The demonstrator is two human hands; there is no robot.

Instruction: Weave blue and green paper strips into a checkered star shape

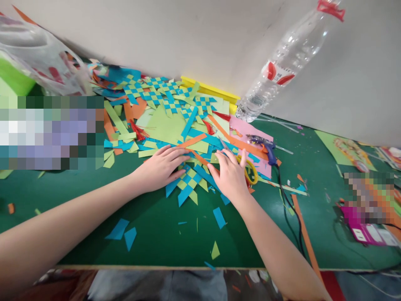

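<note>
My left hand [164,167] lies palm down with fingers stretched out over paper strips. Its fingertips touch the left side of a woven blue and light-green paper piece [191,177] with pointed strip ends. My right hand [230,175] is spread at the piece's right, thumb apart from the fingers. Beneath and beside it lies a pair of scissors with yellow handles [251,170]; its blade tip shows beyond the fingers, and the middle is hidden. An orange strip [200,157] runs between the two hands.
Woven pieces [171,90], red tassels [139,130] and strips pile up behind. A blue glue gun [270,154] with a black cord lies right, by pink paper [265,169]. A plastic bottle [282,62] leans at the wall. Scraps [118,229] dot the green table [150,246]. A plastic bag [46,58] stands left.
</note>
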